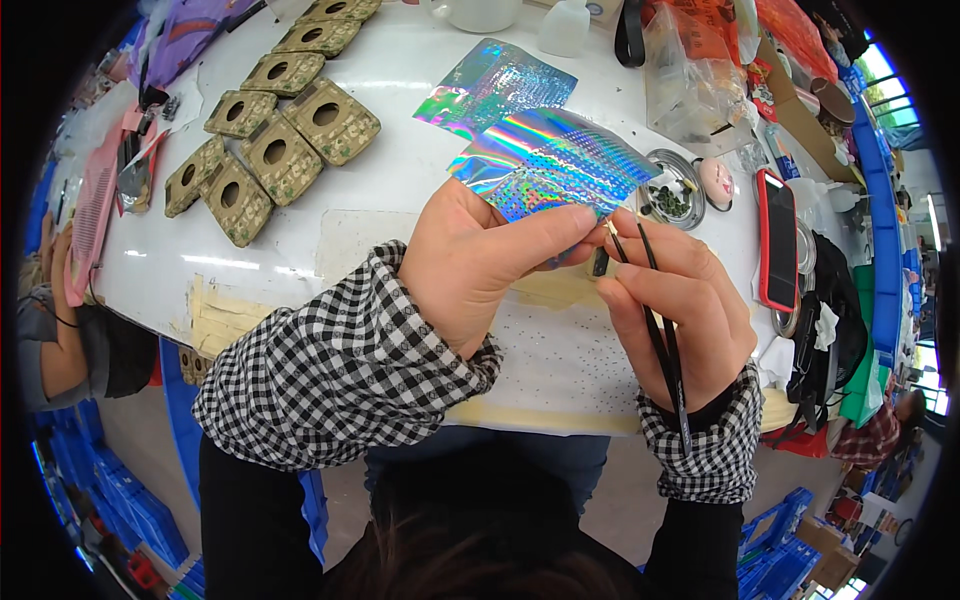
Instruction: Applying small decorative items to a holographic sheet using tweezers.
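My left hand (465, 245) is closed on a shiny holographic sheet (560, 160) dotted with rows of small marks, its thumb lying along the near edge. In my right hand (695, 300) is a pair of black tweezers (668, 350), held between thumb and fingers, with the tips up by the sheet's right corner. Something small and pale shows at the tips, too small to name. Just below sits a small black piece (600, 262), partly hidden by my fingers. A second holographic sheet (500, 85) lies flat on the table beyond.
Several camouflage-patterned square cases with round holes (275, 152) lie at the left. Right of the sheet stands a round dish (672, 200) of small dark pieces, then a red-edged phone (777, 240). Tiny dark specks dot the near white tabletop (540, 350). Another person's arm (65, 330) shows far left.
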`<state>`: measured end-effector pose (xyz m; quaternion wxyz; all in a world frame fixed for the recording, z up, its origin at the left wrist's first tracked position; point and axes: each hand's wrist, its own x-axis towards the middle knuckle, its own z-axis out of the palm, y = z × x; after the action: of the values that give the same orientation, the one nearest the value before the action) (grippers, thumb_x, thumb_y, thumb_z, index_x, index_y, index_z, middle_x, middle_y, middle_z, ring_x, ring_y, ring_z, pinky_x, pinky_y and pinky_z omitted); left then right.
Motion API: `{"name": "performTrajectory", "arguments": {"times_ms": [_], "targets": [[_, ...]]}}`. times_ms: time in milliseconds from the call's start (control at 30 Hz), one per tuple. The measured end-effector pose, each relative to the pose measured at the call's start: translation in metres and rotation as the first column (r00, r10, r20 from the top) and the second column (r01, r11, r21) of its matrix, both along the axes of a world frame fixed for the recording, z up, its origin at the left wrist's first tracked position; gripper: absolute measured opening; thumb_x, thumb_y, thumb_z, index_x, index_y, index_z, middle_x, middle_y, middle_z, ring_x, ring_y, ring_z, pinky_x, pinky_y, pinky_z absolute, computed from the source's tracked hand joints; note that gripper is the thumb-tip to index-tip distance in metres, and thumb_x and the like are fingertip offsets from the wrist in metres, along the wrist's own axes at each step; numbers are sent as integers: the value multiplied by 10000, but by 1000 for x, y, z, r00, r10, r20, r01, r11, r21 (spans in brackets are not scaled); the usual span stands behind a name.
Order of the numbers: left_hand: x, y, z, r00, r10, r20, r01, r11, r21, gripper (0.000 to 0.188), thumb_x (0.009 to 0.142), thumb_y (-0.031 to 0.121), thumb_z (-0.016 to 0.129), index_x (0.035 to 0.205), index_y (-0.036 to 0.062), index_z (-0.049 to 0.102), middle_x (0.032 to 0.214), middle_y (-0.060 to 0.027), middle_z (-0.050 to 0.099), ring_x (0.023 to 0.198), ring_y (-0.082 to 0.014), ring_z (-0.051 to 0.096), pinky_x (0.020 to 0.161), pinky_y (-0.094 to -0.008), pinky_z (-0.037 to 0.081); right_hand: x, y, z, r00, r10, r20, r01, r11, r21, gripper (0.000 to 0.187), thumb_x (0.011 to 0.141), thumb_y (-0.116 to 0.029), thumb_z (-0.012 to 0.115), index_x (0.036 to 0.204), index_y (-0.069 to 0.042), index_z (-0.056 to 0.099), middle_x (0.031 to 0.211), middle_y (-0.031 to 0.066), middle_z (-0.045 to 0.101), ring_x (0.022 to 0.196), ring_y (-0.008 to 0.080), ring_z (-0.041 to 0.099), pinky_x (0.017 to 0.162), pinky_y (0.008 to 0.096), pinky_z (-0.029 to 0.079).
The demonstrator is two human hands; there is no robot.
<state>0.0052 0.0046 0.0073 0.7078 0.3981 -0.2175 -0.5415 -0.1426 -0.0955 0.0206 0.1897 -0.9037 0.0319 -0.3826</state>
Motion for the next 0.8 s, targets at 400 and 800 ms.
{"name": "performTrajectory", "arguments": {"times_ms": [400, 800], "targets": [[0, 0, 4, 999, -13, -35, 14, 1000, 9, 204, 847, 87, 631, 1043, 44, 601, 944, -36, 658, 856, -101, 620, 762, -240, 506, 1, 2, 1, 1000, 8, 19, -7, 999, -53, 232, 668, -10, 776, 831, 11, 612, 889, 179, 640, 826, 309, 662, 709, 359, 558], [0, 0, 1, 1000, 4, -3, -4, 1000, -10, 216, 841, 89, 644, 1048, 40, 607, 956, -49, 664, 865, -112, 628, 775, -248, 508, 3, 2, 1, 1000, 1, 17, 0, 999, -50, 218, 658, -3, 772, 809, 10, 615, 846, 161, 635, 842, 321, 661, 724, 368, 558]]}}
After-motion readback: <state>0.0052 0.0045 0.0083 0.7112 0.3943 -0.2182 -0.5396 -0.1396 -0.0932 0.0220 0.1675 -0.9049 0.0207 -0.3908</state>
